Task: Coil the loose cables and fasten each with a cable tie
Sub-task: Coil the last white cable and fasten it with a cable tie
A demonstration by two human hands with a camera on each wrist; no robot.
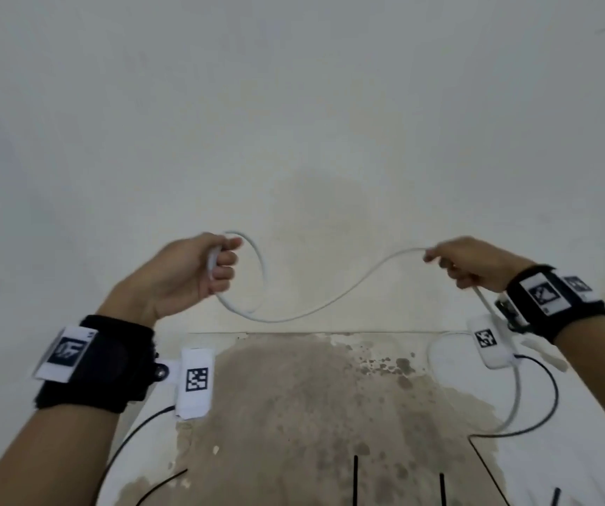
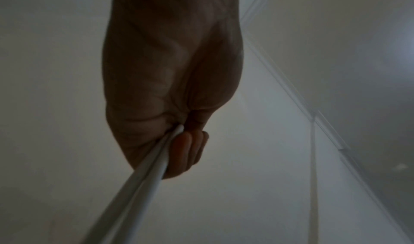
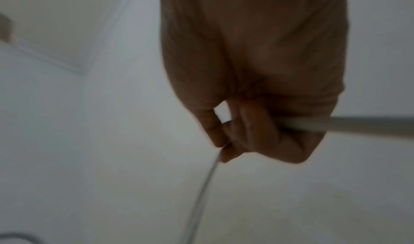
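Note:
A white cable (image 1: 333,302) hangs in the air between my two raised hands. My left hand (image 1: 198,268) grips one loop of it in a closed fist; the loop curves out to the right of the fist. In the left wrist view two strands of the white cable (image 2: 145,177) run out from under the curled fingers (image 2: 186,152). My right hand (image 1: 465,262) pinches the cable further along, and the cable slack drops below that hand to the floor (image 1: 514,403). The right wrist view shows the white cable (image 3: 358,125) passing through my curled right fingers (image 3: 268,132).
A white wall (image 1: 293,122) stands close in front. Below is a stained concrete floor (image 1: 311,414) with thin black cables (image 1: 355,480) lying near the bottom edge. Black wires run from both wrist cameras.

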